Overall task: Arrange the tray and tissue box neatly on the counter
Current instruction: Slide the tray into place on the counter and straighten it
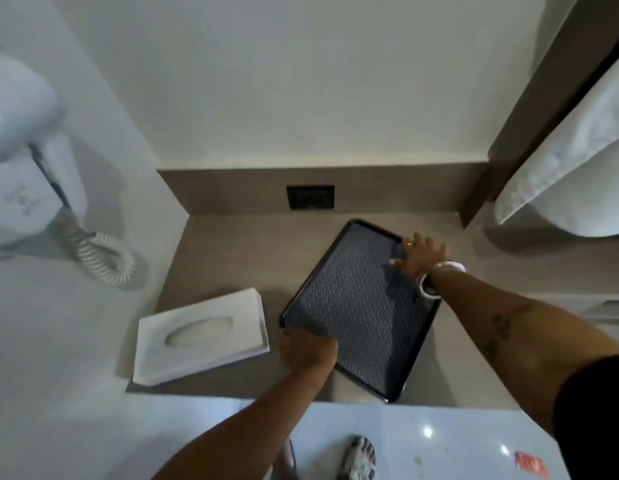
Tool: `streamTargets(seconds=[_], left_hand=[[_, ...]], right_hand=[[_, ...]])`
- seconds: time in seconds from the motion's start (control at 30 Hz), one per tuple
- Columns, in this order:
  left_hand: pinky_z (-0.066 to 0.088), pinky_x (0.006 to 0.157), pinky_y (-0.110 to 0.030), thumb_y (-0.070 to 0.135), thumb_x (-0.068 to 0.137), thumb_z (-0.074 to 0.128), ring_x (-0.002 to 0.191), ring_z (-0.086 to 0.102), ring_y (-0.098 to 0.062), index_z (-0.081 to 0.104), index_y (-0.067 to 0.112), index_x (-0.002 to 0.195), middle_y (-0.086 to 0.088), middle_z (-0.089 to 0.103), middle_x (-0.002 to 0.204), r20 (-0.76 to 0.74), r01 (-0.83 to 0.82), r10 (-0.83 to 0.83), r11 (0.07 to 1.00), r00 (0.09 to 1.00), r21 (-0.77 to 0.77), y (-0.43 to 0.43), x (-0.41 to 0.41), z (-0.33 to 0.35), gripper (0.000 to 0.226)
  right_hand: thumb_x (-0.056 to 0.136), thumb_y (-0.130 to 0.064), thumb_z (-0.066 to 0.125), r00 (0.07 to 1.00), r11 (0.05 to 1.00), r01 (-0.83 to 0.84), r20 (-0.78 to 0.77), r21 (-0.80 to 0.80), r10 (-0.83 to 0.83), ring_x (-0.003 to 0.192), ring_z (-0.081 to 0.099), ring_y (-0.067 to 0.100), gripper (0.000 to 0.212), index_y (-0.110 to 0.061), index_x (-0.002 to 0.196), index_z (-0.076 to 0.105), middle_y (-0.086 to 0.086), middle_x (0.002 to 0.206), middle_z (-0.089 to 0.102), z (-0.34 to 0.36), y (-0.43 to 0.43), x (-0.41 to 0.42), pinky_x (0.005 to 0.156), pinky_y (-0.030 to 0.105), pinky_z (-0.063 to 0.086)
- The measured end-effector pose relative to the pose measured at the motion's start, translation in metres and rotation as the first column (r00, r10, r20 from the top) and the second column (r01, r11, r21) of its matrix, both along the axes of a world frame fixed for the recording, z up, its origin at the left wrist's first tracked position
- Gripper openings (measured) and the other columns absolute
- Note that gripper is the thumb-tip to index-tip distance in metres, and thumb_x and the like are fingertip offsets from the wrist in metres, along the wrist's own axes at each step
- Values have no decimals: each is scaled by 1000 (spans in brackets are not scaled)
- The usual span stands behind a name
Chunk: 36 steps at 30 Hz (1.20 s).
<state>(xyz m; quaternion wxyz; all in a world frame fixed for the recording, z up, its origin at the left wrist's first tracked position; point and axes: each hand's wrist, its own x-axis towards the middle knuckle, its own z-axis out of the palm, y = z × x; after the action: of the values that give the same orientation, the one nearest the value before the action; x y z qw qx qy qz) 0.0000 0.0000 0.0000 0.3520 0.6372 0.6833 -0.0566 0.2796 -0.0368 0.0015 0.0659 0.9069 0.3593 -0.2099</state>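
Note:
A dark rectangular tray (360,306) with a patterned base lies skewed on the brown counter (232,251), its long side angled toward the back left. My left hand (306,348) grips its near left edge. My right hand (420,254) rests on its far right corner, fingers spread over the rim. A white tissue box (200,336) with an oval slot lies flat on the counter just left of the tray, also turned at an angle, a small gap between them.
A white wall-mounted hair dryer (20,161) with a coiled cord (104,258) hangs at the left. A black socket plate (310,197) sits in the backsplash. A white basin (585,161) stands at the right. The floor and a shoe (358,457) show below the counter edge.

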Motion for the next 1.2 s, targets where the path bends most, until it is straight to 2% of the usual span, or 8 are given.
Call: streamTargets(seconds=[0.17,0.47,0.57,0.67,0.87,1.0,1.1,1.2], left_hand=[[39,111,-47,27,82,65,129,46,-42,36,-5,140,-26,44,143,-47,-192,188,975,981,-108,-8,1,-23,72],[40,109,-41,12,101,44,131,48,-41,41,-7,139,-26,44,147,205,-416,450,890,869,-188,4,27,-41,42],[48,104,-45,12,97,50,123,57,-40,50,-4,131,-23,56,136,252,-323,389,908,886,-265,13,30,-37,38],[47,93,-35,12,95,55,116,61,-38,61,-5,118,-22,63,127,305,-288,329,942,894,-172,34,36,-22,29],[55,79,-37,12,86,61,91,65,-32,63,8,84,-20,70,106,353,-21,28,1000,935,-23,100,42,-8,5],[54,77,-36,13,85,63,89,66,-32,66,0,94,-23,71,106,311,56,-61,998,948,23,132,45,-16,15],[54,83,-37,11,85,62,101,66,-36,67,-1,106,-22,69,113,254,70,-67,998,965,-2,145,38,-22,25],[50,79,-36,10,85,60,103,65,-37,67,-4,110,-22,68,115,219,108,-109,994,970,17,151,28,-28,29]], right_hand=[[97,-58,41,996,996,91,-12,27,-90,144,24,35,74,-16,155,23,13,159,24,-30,-7,6,116,57,20],[98,-25,50,971,946,226,21,233,-237,121,45,41,41,-9,136,51,22,136,47,-39,-3,33,101,50,38],[91,-18,57,929,884,353,-5,306,-369,120,45,42,38,-8,128,59,22,132,51,-35,-13,36,100,49,40],[88,-15,60,851,774,510,-87,375,-518,115,50,42,32,-7,118,65,22,125,54,-22,-31,32,99,49,46],[72,-11,74,556,390,826,-472,407,-684,94,68,33,26,-5,97,70,21,101,72,-15,-81,1,86,36,54],[74,1,72,448,237,884,-586,403,-675,65,59,21,14,-8,83,65,11,78,67,-27,-95,-35,58,19,47],[78,9,62,391,155,909,-661,388,-641,70,58,25,27,-17,74,54,8,72,60,-42,-98,-60,69,37,54],[81,8,56,429,196,893,-638,405,-640,74,59,28,31,-21,71,51,8,72,60,-51,-99,-76,73,41,54]])
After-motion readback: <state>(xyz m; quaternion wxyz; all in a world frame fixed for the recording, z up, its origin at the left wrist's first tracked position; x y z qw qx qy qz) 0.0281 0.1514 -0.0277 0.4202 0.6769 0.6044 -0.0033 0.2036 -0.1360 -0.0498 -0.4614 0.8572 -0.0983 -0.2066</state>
